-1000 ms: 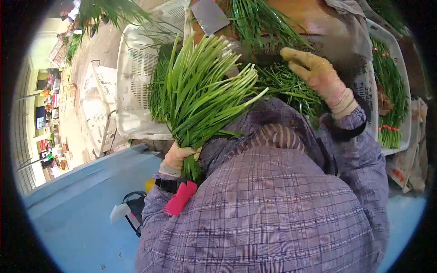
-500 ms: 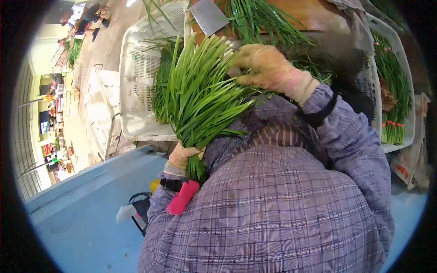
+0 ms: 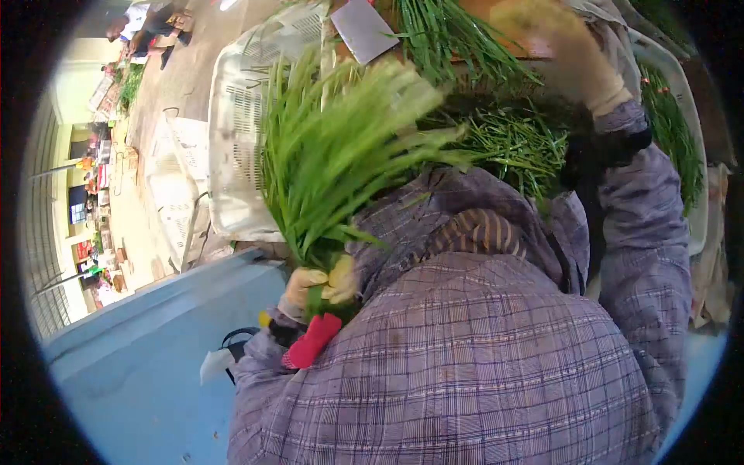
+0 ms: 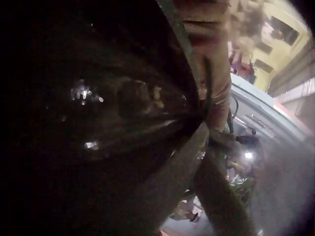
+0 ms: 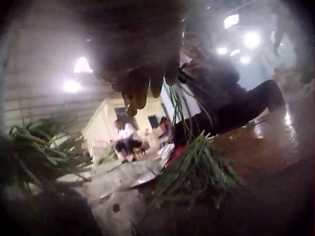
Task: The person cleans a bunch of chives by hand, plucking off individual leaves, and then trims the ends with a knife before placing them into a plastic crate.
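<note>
My left hand (image 3: pixel 319 287), in a pale glove, grips a thick bunch of green chives (image 3: pixel 341 163) low by the leaf ends, just in front of my body. The pale stalk ends fan upward and are blurred. Apart from the bunch, my gloved right hand (image 3: pixel 554 39) is raised at the upper right over the brown tabletop (image 3: pixel 496 12), also blurred. In the right wrist view its fingers (image 5: pixel 142 91) point down, loosely extended, with nothing seen between them. Long chives (image 3: pixel 449 39) lie on the tabletop near that hand. The left wrist view is mostly dark.
Loose chive trimmings (image 3: pixel 515 143) lie in front of my lap. A white slotted crate (image 3: pixel 232 147) stands to the left, and another crate (image 3: pixel 700 155) with chives to the right. A grey square plate (image 3: pixel 363 29) lies at the table's edge. A seated person (image 5: pixel 128 137) is in the background.
My right hand went left to the bunch's stalk ends, then swung away to the upper right over the table. The bunch, steadier before, is now blurred; my left hand still holds it.
</note>
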Demonstrator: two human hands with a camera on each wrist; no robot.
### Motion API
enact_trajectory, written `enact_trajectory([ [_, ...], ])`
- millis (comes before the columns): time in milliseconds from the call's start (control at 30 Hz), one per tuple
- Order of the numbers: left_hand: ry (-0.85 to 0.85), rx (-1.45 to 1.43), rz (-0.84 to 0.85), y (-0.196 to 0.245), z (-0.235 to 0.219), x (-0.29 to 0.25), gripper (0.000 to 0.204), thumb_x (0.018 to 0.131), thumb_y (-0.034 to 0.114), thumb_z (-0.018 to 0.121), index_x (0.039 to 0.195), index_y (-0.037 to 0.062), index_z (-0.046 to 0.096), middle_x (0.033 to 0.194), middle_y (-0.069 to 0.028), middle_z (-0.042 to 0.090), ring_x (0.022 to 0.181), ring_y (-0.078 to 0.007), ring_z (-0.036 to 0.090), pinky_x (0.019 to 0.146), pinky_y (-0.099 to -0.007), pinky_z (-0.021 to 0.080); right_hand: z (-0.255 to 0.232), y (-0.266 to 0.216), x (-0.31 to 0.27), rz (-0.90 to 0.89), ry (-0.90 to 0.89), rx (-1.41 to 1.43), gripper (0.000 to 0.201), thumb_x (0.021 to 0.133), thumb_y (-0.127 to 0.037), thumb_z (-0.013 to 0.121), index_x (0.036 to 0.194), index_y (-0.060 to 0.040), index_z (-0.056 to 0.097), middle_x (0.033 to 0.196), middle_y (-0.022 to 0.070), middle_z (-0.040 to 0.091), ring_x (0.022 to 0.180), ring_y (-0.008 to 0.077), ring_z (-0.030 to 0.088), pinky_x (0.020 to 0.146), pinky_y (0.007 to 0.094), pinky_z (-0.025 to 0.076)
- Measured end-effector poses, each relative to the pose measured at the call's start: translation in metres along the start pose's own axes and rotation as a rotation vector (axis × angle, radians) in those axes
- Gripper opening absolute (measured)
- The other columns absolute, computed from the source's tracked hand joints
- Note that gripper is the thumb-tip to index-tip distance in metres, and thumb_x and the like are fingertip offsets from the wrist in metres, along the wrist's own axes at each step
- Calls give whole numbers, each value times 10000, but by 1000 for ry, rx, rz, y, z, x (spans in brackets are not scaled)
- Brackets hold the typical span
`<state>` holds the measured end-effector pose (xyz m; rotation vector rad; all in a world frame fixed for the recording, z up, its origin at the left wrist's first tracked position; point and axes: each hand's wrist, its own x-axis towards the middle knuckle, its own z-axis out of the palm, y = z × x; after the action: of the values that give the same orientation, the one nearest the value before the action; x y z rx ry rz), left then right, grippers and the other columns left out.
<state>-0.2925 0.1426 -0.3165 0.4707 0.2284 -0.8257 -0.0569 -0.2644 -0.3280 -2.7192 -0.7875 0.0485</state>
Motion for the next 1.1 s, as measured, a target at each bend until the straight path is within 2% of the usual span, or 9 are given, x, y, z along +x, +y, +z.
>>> enact_trajectory([
  [167,-132,-16,-14,-14,19,29,715,762,204,665,1368,42,322,713,-38,466,510,-108,454,445,-225,386,46,10,-30,60,363,274,405,876,-361,637,1142,-56,618,1059,147,664,990,240,623,869,348,472],
  [267,-75,-5,-70,-14,11,26,705,762,208,669,1365,46,343,745,-46,472,521,-100,457,447,-225,392,18,-2,-40,399,152,631,363,897,-371,609,1071,-57,665,998,125,686,933,206,632,837,312,473],
  [433,23,38,-76,-17,0,15,404,770,248,664,1022,-32,518,711,-49,473,512,-102,452,445,-231,381,29,8,-56,377,100,816,377,892,-359,612,1098,-46,655,1033,106,681,949,196,619,833,307,471],
  [533,-62,141,-108,-19,-17,14,342,761,295,664,776,-9,507,636,-46,463,490,-102,442,432,-231,353,32,-13,-60,-12,484,-17,443,870,-302,645,1231,-53,579,1128,132,642,984,233,603,854,326,470],
  [667,-5,218,-129,-20,-19,13,394,733,356,676,701,7,497,573,-37,451,462,-99,428,415,-226,321,-10,-46,-57,281,84,538,399,884,-136,622,1275,-82,565,1218,92,601,1041,156,543,934,302,440],
  [733,-16,227,-149,-18,-19,16,405,728,369,677,699,7,498,573,-35,454,453,-98,424,411,-223,317,-7,-47,-55,260,49,1163,323,875,-201,650,1168,-68,628,1049,127,657,945,264,614,905,344,470],
  [867,21,246,-153,-19,-23,14,415,714,382,693,682,15,502,559,-31,458,429,-100,415,402,-220,311,-11,-97,-27,-429,457,571,300,794,-53,595,1075,-129,666,1010,92,675,860,233,634,786,355,502],
  [1067,40,287,-187,-16,-19,15,425,700,394,708,697,15,516,545,-28,470,430,-101,432,404,-220,311,2,-116,33,-567,485,-231,231,780,-141,556,1001,-172,619,861,13,635,871,197,624,690,371,493],
  [1100,52,299,-200,-16,-17,14,424,701,393,708,705,13,520,544,-28,475,434,-101,436,406,-219,312,0,-119,37,-403,222,-362,235,776,-144,555,989,-188,643,1001,-45,641,1072,191,570,842,352,441],
])
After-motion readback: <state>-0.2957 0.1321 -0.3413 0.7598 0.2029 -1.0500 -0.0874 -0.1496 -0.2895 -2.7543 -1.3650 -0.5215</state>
